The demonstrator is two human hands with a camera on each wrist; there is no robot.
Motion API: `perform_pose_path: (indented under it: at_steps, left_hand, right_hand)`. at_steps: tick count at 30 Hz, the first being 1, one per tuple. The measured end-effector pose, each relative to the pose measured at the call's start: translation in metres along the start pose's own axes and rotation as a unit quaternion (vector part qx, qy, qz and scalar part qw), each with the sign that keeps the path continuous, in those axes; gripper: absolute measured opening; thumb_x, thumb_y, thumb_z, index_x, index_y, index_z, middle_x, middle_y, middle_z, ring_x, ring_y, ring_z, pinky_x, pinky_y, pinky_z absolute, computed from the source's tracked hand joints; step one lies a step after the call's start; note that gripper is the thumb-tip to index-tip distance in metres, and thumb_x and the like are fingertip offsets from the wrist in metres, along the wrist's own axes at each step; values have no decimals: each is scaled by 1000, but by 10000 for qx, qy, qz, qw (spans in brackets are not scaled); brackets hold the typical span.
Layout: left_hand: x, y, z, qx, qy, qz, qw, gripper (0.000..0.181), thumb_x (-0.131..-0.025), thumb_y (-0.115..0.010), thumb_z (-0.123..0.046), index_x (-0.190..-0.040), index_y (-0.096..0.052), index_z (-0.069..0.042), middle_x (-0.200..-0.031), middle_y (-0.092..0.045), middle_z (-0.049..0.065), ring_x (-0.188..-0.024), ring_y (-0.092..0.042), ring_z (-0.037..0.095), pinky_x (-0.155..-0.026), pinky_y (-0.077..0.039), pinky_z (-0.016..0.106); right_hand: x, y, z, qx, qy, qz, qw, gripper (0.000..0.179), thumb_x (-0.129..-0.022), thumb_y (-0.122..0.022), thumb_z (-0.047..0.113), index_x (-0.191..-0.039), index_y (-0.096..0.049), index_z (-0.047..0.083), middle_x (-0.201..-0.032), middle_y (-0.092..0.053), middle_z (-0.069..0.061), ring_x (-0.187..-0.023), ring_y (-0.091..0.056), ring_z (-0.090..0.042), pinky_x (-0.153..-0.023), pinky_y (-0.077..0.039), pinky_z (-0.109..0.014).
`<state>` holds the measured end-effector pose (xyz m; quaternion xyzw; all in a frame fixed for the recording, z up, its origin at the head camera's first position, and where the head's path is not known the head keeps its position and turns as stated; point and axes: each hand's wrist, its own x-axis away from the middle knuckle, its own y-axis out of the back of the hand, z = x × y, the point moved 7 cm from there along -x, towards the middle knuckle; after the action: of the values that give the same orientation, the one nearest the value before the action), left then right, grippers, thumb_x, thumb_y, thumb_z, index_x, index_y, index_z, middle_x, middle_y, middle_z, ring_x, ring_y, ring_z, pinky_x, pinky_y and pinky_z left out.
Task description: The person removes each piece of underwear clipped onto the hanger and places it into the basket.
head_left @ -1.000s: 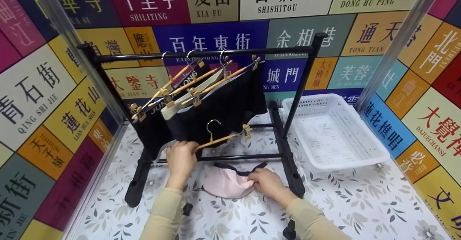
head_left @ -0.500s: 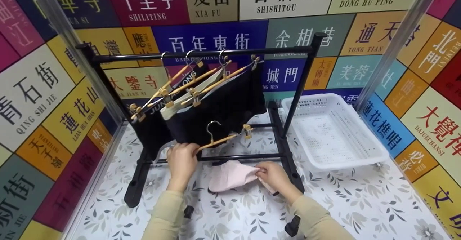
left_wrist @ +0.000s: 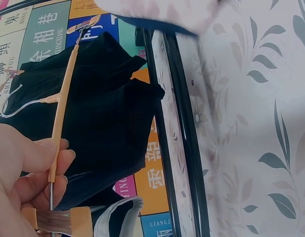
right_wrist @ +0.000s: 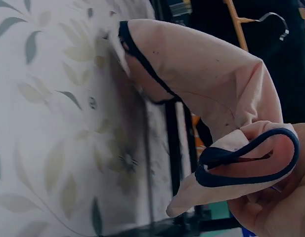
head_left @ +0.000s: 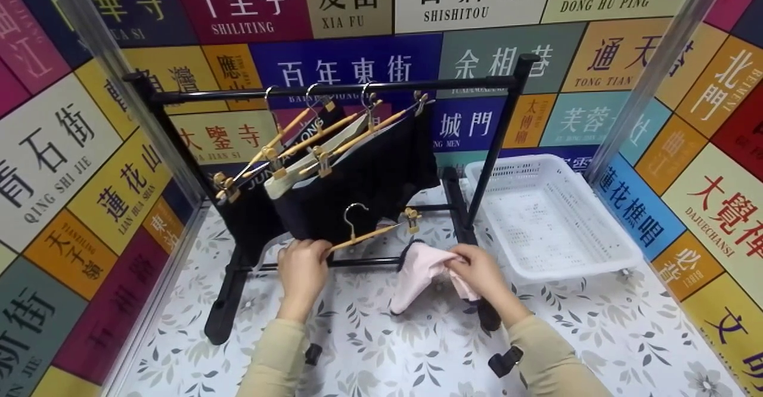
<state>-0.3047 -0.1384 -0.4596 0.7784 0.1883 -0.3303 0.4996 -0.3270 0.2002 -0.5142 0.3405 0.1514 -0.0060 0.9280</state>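
Observation:
My left hand (head_left: 302, 273) grips one end of a small wooden clip hanger (head_left: 371, 233), in front of the dark clothes on the rack. In the left wrist view, thumb and fingers close round the hanger's bar (left_wrist: 62, 111), beside a clip (left_wrist: 58, 221). The other clip is at the far end, with no cloth in it. To the right, my right hand (head_left: 481, 270) pinches pink underpants (head_left: 417, 273) with navy trim. They hang bunched above the table, and the right wrist view shows a navy-edged opening in the pink cloth (right_wrist: 206, 74). Some right fingertips are hidden by the fabric.
A black rack (head_left: 334, 93) carries several clip hangers with black shorts (head_left: 369, 176) and other dark garments. A white plastic basket (head_left: 554, 224) stands to the right. The floral table cover (head_left: 369, 337) runs beneath; printed walls enclose the sides and back.
My right hand has lifted the pink underpants from the table and moved right and slightly up, turning them. The left hand has stayed nearly still, holding the hanger.

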Motion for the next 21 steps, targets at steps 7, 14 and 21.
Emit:
perform_pose_path:
  at_steps: [7,14,21]
  left_hand:
    - [1,0,-2,10,24,104,9999,8,-78,-79,-8,-84,-76,-13,-80,-71,5,-75,-62,32,-68,-43,51]
    - [6,-1,-5,76,-62,50,9999,11,-76,-80,-6,-84,-76,-12,-79,-70,5,-74,-62,31,-65,-42,50]
    - [12,-4,-7,70,-93,78,9999,12,-75,-79,-6,-83,-76,-13,-77,-69,5,-73,-63,30,-62,-40,49]
  right_hand:
    - [-6,51,-1,-177,-328,-375,9986,17,-87,-73,12,-103,-73,8,-95,-72,-9,-78,-62,-21,-72,-51,-36]
    - [-9,107,-3,-58,-504,-928,9944,19,-92,-67,15,-109,-72,6,-94,-71,-10,-78,-62,-21,-69,-51,-31]
    - [-8,153,-9,129,-699,-1440,9870,26,-95,-66,26,-111,-71,7,-102,-71,-13,-82,-59,-17,-68,-48,-21]
